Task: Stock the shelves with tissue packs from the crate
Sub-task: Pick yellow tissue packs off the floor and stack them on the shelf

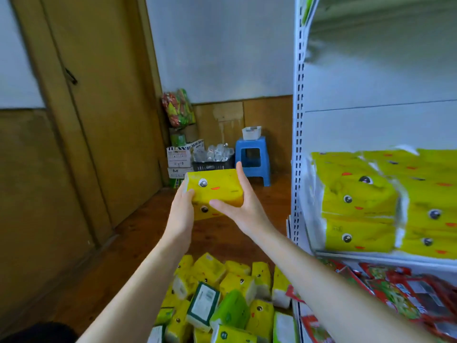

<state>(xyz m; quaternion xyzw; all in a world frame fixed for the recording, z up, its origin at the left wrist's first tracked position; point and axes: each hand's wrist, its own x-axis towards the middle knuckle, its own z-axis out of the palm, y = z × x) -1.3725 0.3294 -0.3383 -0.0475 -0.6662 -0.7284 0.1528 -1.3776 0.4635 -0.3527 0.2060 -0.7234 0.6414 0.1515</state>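
Note:
Two stacked yellow tissue packs (214, 188) with cartoon eyes are held up in mid-air between both hands. My left hand (181, 210) grips their left end. My right hand (241, 206) clasps the right end, fingers up the far side and thumb across the front. Below lies a heap of yellow and green tissue packs (222, 298); the crate under them is hidden. To the right, the white shelf (371, 256) holds stacked yellow tissue packs (385, 204).
Red and green packets (405, 290) fill the shelf level below. The white perforated shelf upright (298, 144) stands just right of my hands. A blue stool (252, 157), cardboard boxes (179, 157) and a dark basket sit in the far corner. A wooden door (99, 107) is at left.

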